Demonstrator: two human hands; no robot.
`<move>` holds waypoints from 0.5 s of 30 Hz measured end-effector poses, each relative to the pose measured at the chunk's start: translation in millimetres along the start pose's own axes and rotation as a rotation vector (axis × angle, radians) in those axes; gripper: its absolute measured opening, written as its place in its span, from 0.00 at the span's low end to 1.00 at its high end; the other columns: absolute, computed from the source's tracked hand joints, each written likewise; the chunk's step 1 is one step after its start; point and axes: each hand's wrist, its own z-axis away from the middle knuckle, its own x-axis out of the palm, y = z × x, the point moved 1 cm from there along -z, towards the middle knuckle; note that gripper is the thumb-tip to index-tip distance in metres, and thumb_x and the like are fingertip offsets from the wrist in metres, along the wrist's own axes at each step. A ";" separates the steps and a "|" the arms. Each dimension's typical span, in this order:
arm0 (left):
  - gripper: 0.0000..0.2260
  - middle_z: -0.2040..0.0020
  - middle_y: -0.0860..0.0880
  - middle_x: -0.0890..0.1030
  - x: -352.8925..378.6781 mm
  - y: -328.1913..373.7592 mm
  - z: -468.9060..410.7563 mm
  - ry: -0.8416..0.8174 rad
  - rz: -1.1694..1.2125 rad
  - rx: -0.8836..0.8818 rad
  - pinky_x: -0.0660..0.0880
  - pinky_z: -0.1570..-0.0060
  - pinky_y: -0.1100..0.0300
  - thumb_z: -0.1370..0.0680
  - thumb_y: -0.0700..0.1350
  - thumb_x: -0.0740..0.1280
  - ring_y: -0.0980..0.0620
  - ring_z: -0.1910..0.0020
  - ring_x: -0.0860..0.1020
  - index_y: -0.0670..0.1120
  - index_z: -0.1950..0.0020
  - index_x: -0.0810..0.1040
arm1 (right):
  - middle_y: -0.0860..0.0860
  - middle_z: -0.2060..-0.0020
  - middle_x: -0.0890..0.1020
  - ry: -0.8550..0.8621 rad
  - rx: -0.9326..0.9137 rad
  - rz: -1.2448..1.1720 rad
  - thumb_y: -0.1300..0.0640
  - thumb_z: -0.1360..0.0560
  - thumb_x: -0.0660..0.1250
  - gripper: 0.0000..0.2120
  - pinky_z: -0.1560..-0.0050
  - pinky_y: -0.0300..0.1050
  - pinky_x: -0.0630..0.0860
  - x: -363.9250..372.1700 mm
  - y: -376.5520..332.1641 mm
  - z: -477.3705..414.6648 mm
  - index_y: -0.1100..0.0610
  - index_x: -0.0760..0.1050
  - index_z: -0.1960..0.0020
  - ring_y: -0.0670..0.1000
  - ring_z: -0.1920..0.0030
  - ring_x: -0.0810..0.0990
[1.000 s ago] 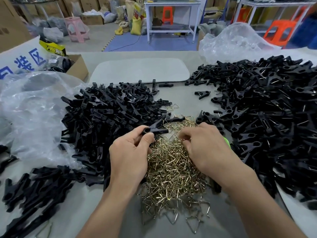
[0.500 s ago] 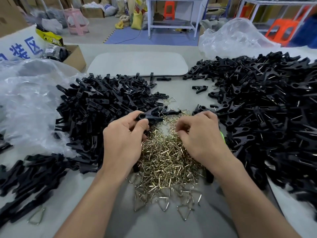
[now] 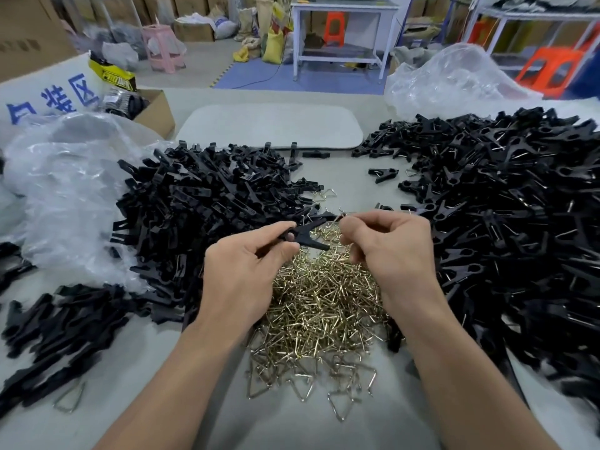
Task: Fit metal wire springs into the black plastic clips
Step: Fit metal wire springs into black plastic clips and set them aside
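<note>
My left hand pinches one black clip at its pivot, legs splayed toward my right hand. That hand pinches what looks like a wire spring at the clip's upper tip. Both hover over the spring heap, midway along the tabletop's near edge. I should hold the clip steady, square the spring's ends to it, then press evenly.

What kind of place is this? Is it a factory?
Probably a small factory or assembly workshop. The table holds huge heaps of black plastic clips and a pile of wire springs, and cardboard boxes and sacks are stacked along the back.
</note>
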 end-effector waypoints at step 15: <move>0.22 0.54 0.65 0.87 6.8 7.7 5.4 0.035 0.156 0.073 0.78 0.55 0.73 0.28 0.41 0.79 0.63 0.56 0.85 0.66 0.44 0.83 | 0.51 0.74 0.77 0.008 0.094 -0.209 0.62 0.26 0.76 0.10 0.66 0.46 0.65 10.7 1.8 6.3 0.59 0.83 0.66 0.49 0.70 0.68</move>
